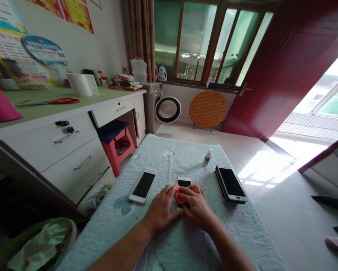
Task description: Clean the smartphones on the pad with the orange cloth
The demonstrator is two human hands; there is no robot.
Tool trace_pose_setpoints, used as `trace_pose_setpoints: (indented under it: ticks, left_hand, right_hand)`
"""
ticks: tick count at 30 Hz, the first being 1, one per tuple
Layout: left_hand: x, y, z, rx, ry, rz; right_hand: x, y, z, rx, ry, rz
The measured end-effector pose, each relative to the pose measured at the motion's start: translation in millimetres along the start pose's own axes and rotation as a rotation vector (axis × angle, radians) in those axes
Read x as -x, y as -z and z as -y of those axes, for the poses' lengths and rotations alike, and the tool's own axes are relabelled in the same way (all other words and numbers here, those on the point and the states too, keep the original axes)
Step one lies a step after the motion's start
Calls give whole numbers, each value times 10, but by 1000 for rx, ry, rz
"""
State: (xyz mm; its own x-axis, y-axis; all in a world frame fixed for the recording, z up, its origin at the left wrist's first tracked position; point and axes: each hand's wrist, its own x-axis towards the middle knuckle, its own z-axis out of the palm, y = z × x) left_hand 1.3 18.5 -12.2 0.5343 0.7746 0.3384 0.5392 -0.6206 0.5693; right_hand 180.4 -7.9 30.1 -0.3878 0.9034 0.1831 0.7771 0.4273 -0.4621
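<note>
A white phone [184, 183] lies in the middle of the pale blue quilted cloth [157, 241] that covers the table. Both my hands rest on its lower half. My left hand [162, 207] lies flat beside and over the phone. My right hand [195, 205] presses a small orange cloth [179, 192] onto the screen, fingers curled over it. A second white phone [142, 186] lies to the left. A stack of phones [230, 184] sits to the right. A small dropper bottle [207, 157] stands farther back.
A white desk with drawers [73, 143] runs along the left, with a red stool [118, 145] under it. A green bag [39, 241] sits at the near left. A washing machine [163, 107] and a round wooden board [207, 109] stand by the far wall.
</note>
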Motion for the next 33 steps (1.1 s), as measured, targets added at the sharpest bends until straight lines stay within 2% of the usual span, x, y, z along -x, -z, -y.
trace_pose_setpoints:
  ticks: [5,8,18,25,33]
  left_hand:
    - [-8,26,11,-12,15,41]
    - [-22,54,1,-43,18,84]
    - [-21,109,-43,-83,40,147]
    - [-29,100,-33,-69,8,146]
    - [-13,90,-35,-96,18,125]
  right_hand:
    - [102,82,20,-67,95,118]
    - [110,70,-66,-78,80,143]
    - [100,70,-328,-206,-84,40]
    - [54,-124,-185,-187,-41,-40]
    - [43,-124,-54,-161,38,55]
